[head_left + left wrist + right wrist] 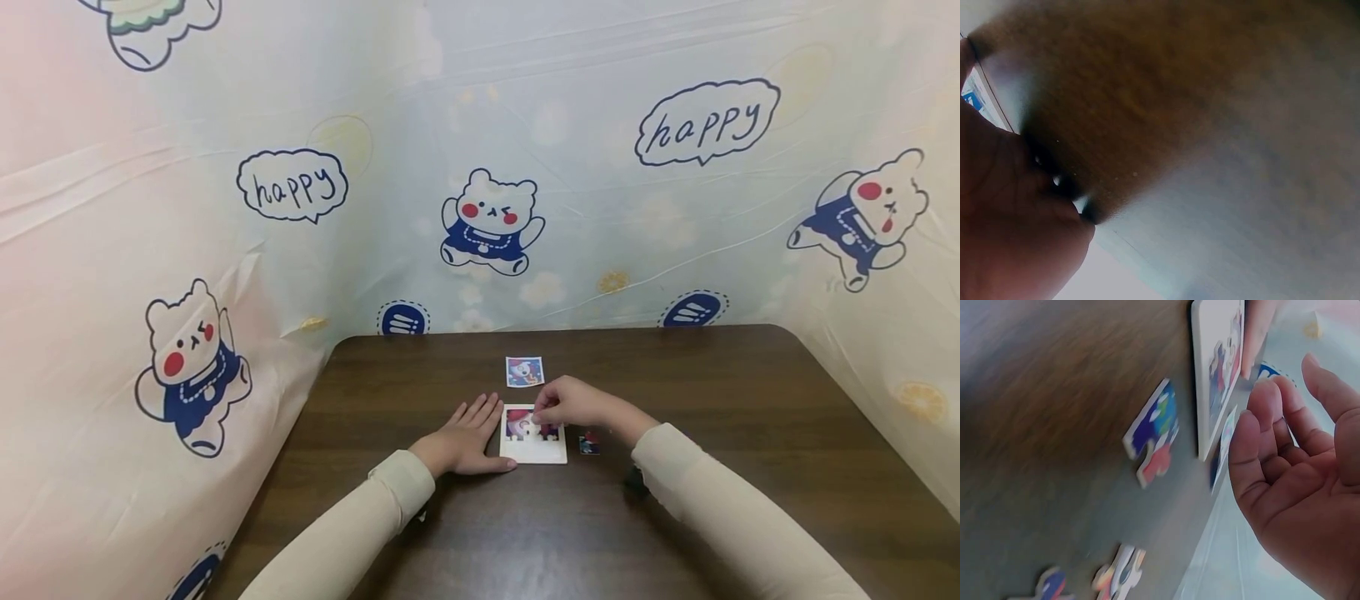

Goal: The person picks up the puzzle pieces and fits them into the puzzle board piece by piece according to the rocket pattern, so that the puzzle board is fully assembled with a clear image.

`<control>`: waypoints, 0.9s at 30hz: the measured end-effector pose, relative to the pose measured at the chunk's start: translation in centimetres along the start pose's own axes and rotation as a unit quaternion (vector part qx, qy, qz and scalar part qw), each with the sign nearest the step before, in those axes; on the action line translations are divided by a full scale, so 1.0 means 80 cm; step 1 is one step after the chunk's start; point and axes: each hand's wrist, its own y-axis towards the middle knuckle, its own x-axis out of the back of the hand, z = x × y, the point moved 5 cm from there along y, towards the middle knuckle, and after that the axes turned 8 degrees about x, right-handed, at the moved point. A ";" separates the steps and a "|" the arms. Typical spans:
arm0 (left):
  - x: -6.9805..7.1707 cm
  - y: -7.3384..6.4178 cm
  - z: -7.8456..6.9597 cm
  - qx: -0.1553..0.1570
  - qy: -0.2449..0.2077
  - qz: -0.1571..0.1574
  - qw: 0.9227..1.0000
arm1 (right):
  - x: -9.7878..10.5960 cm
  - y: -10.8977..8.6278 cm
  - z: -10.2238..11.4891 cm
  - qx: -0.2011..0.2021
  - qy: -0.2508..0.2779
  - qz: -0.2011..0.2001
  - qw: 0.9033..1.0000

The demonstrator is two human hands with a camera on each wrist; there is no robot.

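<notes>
Here, left grip (467, 440) spread, right grip (570, 402) unclear, three loose pieces (1163, 415), one puzzle board (534, 452).

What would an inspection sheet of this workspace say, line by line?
Surface: dark brown table, rounded far corners.
Job's things: puzzle board, near part unfilled; picture card beyond it; at least three loose pieces.
Clutter: a dark shape by the right sleeve, too unclear to name.
Grips: left grip, a bare hand, spread flat beside the board; right grip, bent over its far part, whether holding anything unclear.
Cables: nothing seen.
Surroundings: cloth printed with cartoon bears and "happy".
</notes>
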 end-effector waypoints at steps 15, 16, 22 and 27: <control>0.002 0.000 -0.001 -0.001 0.004 -0.006 1.000 | 0.027 -0.055 -0.031 -0.057 0.016 -0.009 0.998; 0.001 0.000 -0.001 0.000 0.004 -0.004 1.000 | 0.029 -0.059 -0.032 -0.061 0.019 -0.010 0.998; -0.002 0.003 0.000 0.003 0.018 -0.007 1.000 | 0.040 -0.081 -0.041 -0.054 0.030 -0.014 0.998; -0.005 0.007 0.002 0.003 0.015 -0.003 1.000 | 0.050 -0.096 -0.046 -0.054 0.045 -0.018 0.997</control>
